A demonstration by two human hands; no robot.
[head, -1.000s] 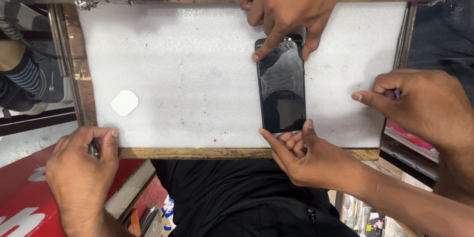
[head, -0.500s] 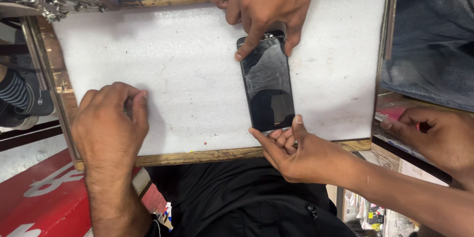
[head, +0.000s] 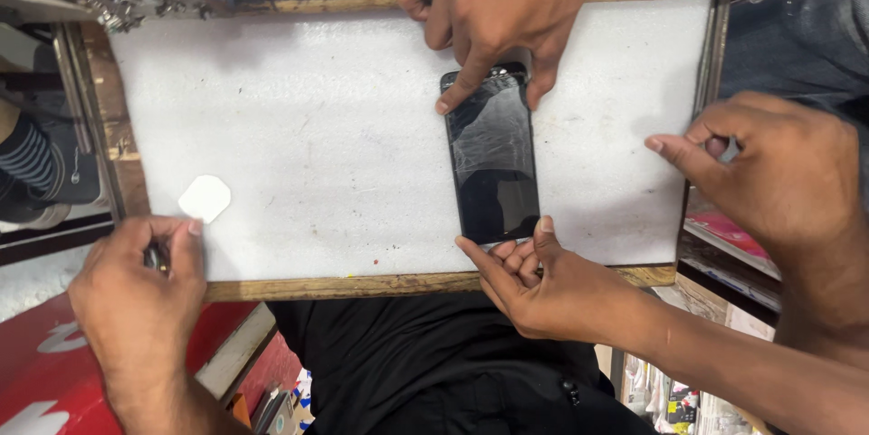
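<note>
A black flat smartphone with a cracked glass screen lies face up, right of centre in the frame, on a white foam-topped surface with a wooden frame. The wearer's right hand, at lower centre, pinches the phone's near end between thumb and bunched fingertips. A co-worker's hand reaches in from the top edge, with fingers spread over the far end. The left hand, at lower left, is curled closed on what appears to be a small dark item at the surface's edge. Another person's hand hangs at the right edge with the fingers loosely bent.

The phone looks light, stiff and slick. The fractured glass is likely fragile and sharp, so it seems best taken by its short ends or side rims, not by the screen.

Half a second earlier the left hand lay flat on the foam. It has since drawn back to the corner, uncovering a small white rounded piece. The hand at the right has risen from the lower right. The phone stays held at both ends.
</note>
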